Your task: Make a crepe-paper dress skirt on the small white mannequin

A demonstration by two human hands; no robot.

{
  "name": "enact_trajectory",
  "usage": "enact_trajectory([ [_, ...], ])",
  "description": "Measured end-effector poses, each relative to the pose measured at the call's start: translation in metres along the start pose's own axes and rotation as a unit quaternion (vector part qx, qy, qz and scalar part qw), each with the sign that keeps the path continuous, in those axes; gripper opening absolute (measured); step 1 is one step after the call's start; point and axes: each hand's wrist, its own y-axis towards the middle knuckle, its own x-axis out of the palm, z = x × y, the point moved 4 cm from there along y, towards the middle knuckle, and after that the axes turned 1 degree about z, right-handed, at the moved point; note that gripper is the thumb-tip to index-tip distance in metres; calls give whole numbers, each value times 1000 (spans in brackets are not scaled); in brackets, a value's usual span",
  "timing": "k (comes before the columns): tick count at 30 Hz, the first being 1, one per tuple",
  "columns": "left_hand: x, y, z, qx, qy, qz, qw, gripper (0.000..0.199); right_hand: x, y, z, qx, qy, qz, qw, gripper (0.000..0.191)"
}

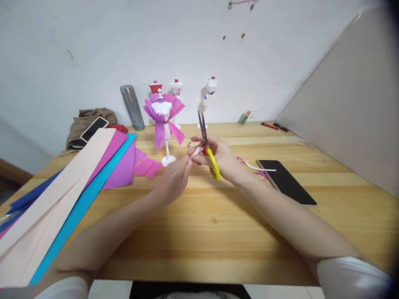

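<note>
In the middle of the head view, my left hand (174,173) is closed, pinching a small pale pink piece (196,152) that looks like folded crepe paper. Scissors (213,164) with a yellow handle hang in my right hand (222,155), their dark blades pointing up and slightly apart. The fingertips of that hand also meet at the pale piece, touching the left ones. Just behind my left hand stands a small white dress form (162,109) on a round base, with pink and purple crepe paper fanned around it.
Long crepe paper sheets (71,182) lie along the left. More small dress forms (211,85) and a grey flask (132,108) stand by the wall. A dark tablet (289,182) with a white strip (258,168) lies right. A glue bottle (245,117) and markers (270,126) are behind.
</note>
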Motion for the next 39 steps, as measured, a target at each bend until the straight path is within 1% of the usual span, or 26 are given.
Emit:
enact_trajectory([
  [3,4,-1,-2,13,102,-18,994,39,2,-1,-2,-2,1,0,1000,58],
  [5,7,-2,-1,23,161,-32,986,36,2,-1,-3,1,-6,4,1000,58],
  [9,11,-4,-1,46,236,-31,970,28,2,-2,-5,-1,-20,16,1000,56],
  [12,12,-4,-3,61,275,-10,960,37,0,-1,-4,-24,-38,21,999,52],
  [15,11,-5,-4,64,286,20,956,46,-1,1,-1,-43,-49,26,998,50],
  [18,10,-5,-4,62,288,25,955,49,-2,3,3,-45,-58,36,997,46],
  [22,10,-5,-4,59,280,36,957,49,-3,5,6,-45,-63,45,996,41],
  [25,10,-5,-5,57,267,38,961,46,-5,5,6,-47,-86,46,994,41],
  [27,8,-5,-5,48,219,29,974,43,-6,5,6,-50,-93,48,993,43],
  [30,4,-2,-7,-2,84,-1,996,37,-6,5,5,-51,-81,47,994,44],
  [33,0,0,-9,-52,-21,-37,998,20,-4,5,5,-44,-71,38,996,44],
  [34,-1,1,-8,-63,-37,-46,996,18,-3,4,5,-41,-70,35,996,45],
  [36,-3,1,-5,-76,-45,-55,995,19,-2,3,4,-35,-70,32,996,45],
  [39,-5,1,2,-68,-35,-40,996,23,1,2,2,-34,-72,30,996,45],
])
